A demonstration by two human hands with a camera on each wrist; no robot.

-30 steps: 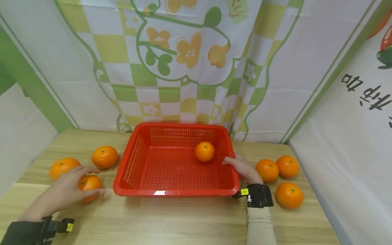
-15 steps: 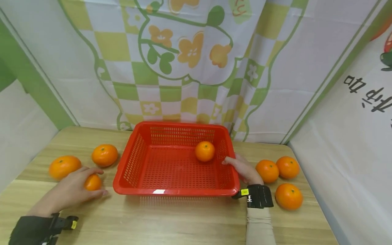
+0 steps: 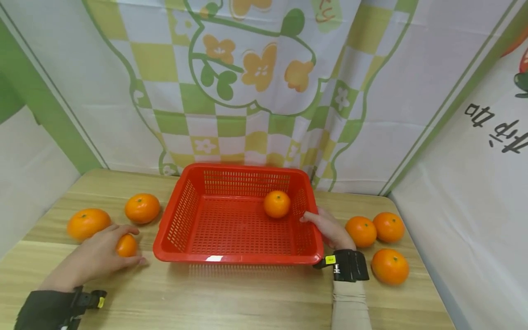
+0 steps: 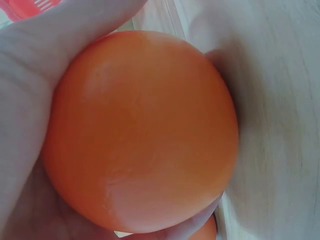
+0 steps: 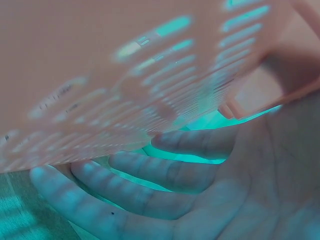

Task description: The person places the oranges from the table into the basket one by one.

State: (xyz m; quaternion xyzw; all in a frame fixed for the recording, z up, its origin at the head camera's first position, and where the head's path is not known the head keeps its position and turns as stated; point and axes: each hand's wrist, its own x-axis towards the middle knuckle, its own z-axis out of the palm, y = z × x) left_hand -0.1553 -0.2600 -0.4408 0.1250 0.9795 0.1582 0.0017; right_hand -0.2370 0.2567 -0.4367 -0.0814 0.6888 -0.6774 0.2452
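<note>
The red plastic basket (image 3: 214, 258) is rectangular, with perforated walls and floor. It stands upright near the back edge of the table (image 3: 247, 305), its long sides about parallel to this edge, and the right hand (image 3: 327, 228) grips its right rim. One glossy orange (image 3: 277, 204) sits inside, near the back right corner. Another smooth, round orange (image 4: 142, 132) is held in the left hand (image 3: 99, 257), toward the table's left edge, apart from the basket.
</note>
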